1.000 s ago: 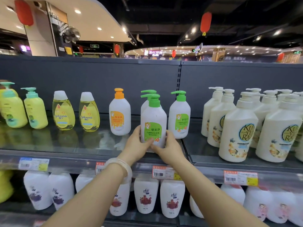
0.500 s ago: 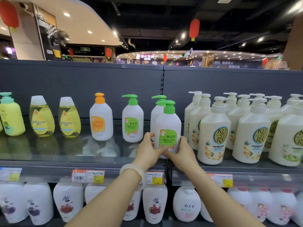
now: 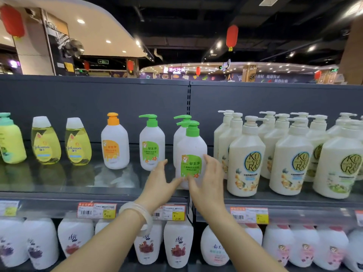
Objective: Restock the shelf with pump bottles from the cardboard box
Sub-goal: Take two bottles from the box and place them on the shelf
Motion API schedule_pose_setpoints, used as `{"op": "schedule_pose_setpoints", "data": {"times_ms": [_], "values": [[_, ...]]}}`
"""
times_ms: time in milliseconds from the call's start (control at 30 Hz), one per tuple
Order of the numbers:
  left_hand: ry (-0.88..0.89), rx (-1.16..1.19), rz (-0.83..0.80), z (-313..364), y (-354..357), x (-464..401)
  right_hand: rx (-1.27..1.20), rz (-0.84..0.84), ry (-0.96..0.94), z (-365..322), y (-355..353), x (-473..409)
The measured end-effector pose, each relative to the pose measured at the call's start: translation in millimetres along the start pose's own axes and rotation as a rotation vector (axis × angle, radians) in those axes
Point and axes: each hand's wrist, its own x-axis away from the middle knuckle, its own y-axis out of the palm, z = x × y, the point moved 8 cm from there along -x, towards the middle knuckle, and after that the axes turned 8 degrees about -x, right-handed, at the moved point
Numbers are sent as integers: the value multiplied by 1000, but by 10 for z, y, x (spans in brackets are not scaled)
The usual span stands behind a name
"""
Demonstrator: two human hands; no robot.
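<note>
On the shelf (image 3: 59, 186) the placing looks nearly done. At nine o'clock of the green-pump bottle (image 3: 191, 154) the left hand (image 3: 160, 185) is spread, thumb touching its base. The bottle stands upright at the front edge — the right hand (image 3: 209, 181), at four o'clock, lies loosely against its side, fingers relaxed. The cardboard box is out of view — what remains cannot be judged.

Dark ceiling (image 3: 186, 20), red lanterns (image 3: 232, 36)

on the shelf (image 3: 94, 190), the front pump bottle (image 3: 191, 154) stands between left hand (image 3: 160, 185) and right hand (image 3: 210, 181).
</note>
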Motion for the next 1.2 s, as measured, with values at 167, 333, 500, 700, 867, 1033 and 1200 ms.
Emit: {"op": "schedule_pose_setpoints", "data": {"times_ms": [167, 333, 500, 700, 867, 1033, 1200], "values": [[20, -71, 197, -163, -311, 204, -98, -1, -286, -511, 194, 156], [30, -159, 347, -410, -565, 539, -218, -309, -285, -788, 738, 466], [-94, -336, 320, -1083, -814, 1024, -161, -610, -257, -851, 1324, 916], [-421, -625, 66, -2042, -1319, 1742, 169, -1048, -419, -1195, 2287, 1789], [-632, -903, -142, -2974, -1886, 2736, 390, -1276, -544, -1622, 2966, 2758], [-765, -899, -159, -3774, -2735, 3766, 369, -1417, -620, -2486, 3640, 3815], [-922, -867, -181, -4516, -3640, 4622, 296, -1531, -624, -3254, 4244, 4688]]}}
